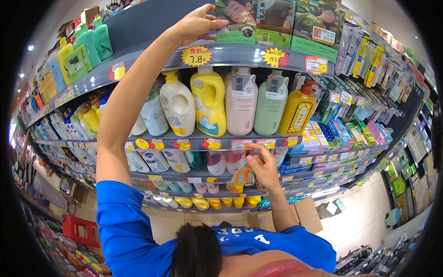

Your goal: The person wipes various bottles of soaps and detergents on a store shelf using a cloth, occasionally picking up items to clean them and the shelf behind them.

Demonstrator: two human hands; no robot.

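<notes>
On the top shelf, my left hand [199, 23] grips the left edge of a green box [236, 23] with a picture on its front. The thumb lies against the box's front. Its other fingers are partly hidden behind the edge. Two more boxes, a dark picture box [275, 21] and a wider green box [316, 27], stand to its right. Lower down, my right hand [264, 170] is closed around a crumpled orange-and-grey cloth [247, 177], in front of the shelf with pump bottles. Its fingertips are close to that shelf's front edge.
Below the top shelf edge [240, 54] stand a yellow jug [208, 104], a white pump bottle [176, 108], a pink bottle [241, 111] and a green bottle [270, 108]. Green bottles [87, 44] stand far left. Hanging packs fill the right. A red stool [79, 229] and cardboard box [307, 214] are on the floor.
</notes>
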